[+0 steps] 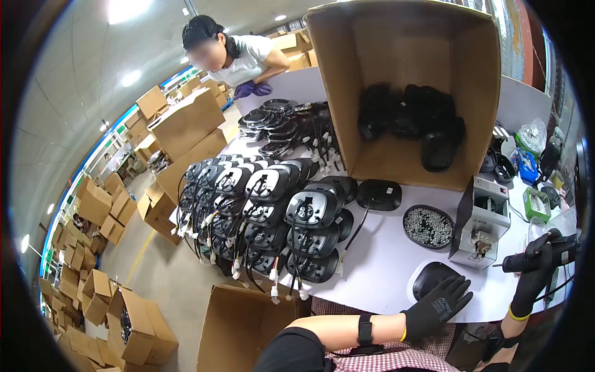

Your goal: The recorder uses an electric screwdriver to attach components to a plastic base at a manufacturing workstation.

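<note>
My left hand (437,307), in a black glove with a yellow cuff, lies flat with its fingers stretched out at the lower edge of a rounded black housing (432,277) with a white rim. The housing rests on the white table near its front edge. On the far right, my gloved right hand (538,273) is wrapped round a black electric screwdriver (563,250), its bit pointing left. Just left of the tool stands a grey box-shaped screw feeder (483,220). Beside the feeder is a black tray (406,230) of small silver screws.
Stacked black-and-white housings (263,186) with dangling cables fill the table's left. A large cardboard box (409,170) on its side holds black parts behind. An open carton (217,328) stands below the table's front. A person (245,59) in purple gloves leans in across the table.
</note>
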`<action>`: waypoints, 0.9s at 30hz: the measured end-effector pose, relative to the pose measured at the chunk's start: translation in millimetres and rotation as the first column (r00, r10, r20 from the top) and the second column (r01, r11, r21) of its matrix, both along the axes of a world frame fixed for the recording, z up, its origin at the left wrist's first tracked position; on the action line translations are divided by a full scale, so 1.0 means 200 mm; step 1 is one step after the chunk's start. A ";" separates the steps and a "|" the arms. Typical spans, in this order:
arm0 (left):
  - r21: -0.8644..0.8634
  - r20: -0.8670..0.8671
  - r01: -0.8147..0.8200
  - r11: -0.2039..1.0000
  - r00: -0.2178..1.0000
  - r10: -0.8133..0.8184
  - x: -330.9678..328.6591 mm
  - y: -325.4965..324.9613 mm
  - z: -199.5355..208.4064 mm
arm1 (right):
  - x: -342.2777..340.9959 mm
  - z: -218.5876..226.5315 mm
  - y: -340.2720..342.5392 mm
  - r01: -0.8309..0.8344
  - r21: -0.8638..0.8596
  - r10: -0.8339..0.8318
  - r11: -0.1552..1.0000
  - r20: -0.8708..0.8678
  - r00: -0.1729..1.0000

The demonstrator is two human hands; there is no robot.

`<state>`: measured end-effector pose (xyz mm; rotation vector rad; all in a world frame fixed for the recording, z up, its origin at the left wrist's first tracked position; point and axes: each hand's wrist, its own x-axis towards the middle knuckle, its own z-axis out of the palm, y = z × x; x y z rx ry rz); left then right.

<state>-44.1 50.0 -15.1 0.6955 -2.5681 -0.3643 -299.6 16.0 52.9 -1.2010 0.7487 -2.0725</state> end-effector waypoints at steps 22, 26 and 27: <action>-0.084 0.172 -0.026 0.996 0.984 0.040 -0.08 -0.12 -0.10 | 0.13 0.12 -0.21 0.107 -0.160 -0.122 0.981 -0.089 0.989; 0.226 -0.200 0.007 0.974 0.979 0.039 0.02 0.04 -0.05 | 0.16 0.06 -0.08 -0.020 -0.012 0.023 1.000 0.259 0.966; 0.049 -0.104 -0.062 0.997 0.992 0.066 -0.04 0.04 -0.16 | 0.05 0.04 -0.05 -0.123 -0.109 0.151 0.986 0.304 0.940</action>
